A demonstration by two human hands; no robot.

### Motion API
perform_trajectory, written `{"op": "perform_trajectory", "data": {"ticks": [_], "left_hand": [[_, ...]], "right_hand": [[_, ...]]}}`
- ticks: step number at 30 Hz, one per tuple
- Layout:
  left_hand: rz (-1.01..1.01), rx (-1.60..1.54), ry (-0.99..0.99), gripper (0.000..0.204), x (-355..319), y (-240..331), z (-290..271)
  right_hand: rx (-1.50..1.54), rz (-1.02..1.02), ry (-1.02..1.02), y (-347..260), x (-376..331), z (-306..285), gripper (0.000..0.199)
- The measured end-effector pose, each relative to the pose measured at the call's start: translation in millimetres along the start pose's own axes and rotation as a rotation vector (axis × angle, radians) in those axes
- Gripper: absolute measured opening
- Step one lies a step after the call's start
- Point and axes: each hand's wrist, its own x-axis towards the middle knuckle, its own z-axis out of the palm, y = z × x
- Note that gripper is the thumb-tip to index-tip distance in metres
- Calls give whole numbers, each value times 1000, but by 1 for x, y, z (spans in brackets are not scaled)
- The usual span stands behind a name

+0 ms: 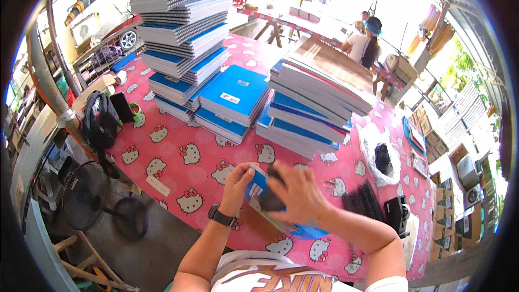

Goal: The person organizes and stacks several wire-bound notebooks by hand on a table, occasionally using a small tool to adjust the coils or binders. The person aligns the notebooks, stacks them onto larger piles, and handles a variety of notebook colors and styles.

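Note:
Just in front of me, my left hand (236, 185) pinches the edge of a blue-covered notebook (256, 181), thumb on top. My right hand (299, 194), blurred by motion, is over the notebook with its fingers across a dark, rounded thing (271, 201). Whether the fingers grip this dark thing or only touch it, I cannot tell; its kind is unclear too. Below the hands, a brown board (260, 225) lies on the table, partly covered. Another piece of blue cover (309, 232) shows under my right wrist.
Tall stacks of spiral-bound notebooks (184, 35) rise at the far left, beside lower blue stacks (235, 92) and a leaning pile (319, 92). Black binding coils (362, 205) and a black device (396, 213) lie right. A fan (89, 200) stands left. Another person (363, 43) sits beyond.

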Motion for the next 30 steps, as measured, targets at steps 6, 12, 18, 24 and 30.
{"op": "perform_trajectory", "data": {"ticks": [6,12,18,24,30], "left_hand": [[18,-149,-141,22,-6,4,-11],[2,-180,-242,11,-4,6,-19],[-39,-245,-203,12,-4,-2,-15],[8,-201,-136,20,-5,-4,-19],[-17,-231,-101,23,-6,-3,-24]], "right_hand": [[443,171,55,46,7,-33,62],[984,201,-18,48,1,-3,62],[1126,233,-153,61,6,61,55],[1412,176,7,52,7,60,57],[1483,181,-66,45,12,58,53]]}}
